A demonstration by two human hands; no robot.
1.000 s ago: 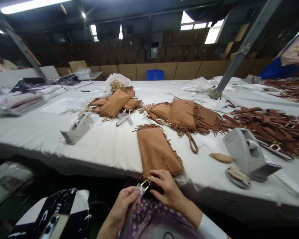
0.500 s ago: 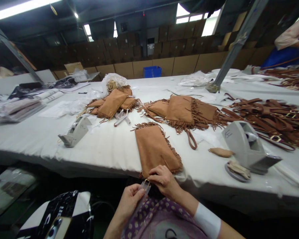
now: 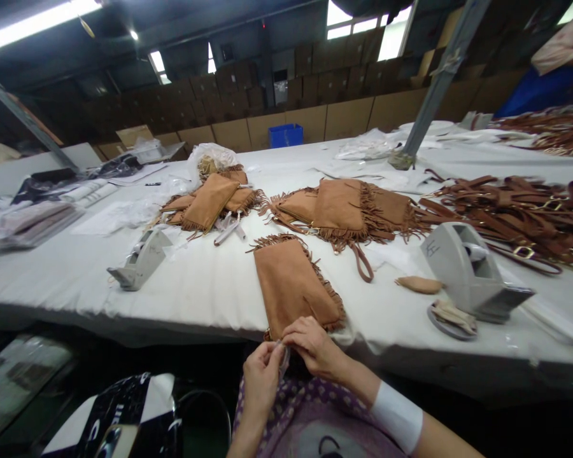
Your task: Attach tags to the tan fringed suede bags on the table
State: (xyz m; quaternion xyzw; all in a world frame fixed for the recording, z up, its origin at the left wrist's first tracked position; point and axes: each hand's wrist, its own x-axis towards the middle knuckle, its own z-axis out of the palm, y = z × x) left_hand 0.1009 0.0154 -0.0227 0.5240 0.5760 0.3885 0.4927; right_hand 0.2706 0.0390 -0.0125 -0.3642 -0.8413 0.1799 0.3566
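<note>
A tan suede pouch with fringe (image 3: 293, 283) lies at the table's front edge, its near end beside my hands. My left hand (image 3: 262, 375) pinches a small clear plastic sleeve (image 3: 284, 361), which shows partly below the fingertips. My right hand (image 3: 312, 343) is closed at the fingertips, meeting the left thumb and forefinger just off the pouch's near corner. Its fingers pinch at the spot where a gold metal ring showed half a second ago. The ring is now hidden between the fingers.
Fringed pouches lie in a left pile (image 3: 212, 200) and a right pile (image 3: 341, 207). Grey tape dispensers stand at left (image 3: 141, 257) and right (image 3: 472, 270). Brown straps (image 3: 520, 210) heap at far right. A metal post (image 3: 439, 89) rises from the table. Another person's sleeve (image 3: 561, 48) shows top right.
My left hand has moved up and right, closing against my right fingertips. The plastic sleeve and gold ring, plainly seen before, are now mostly covered. The view has shifted slightly.
</note>
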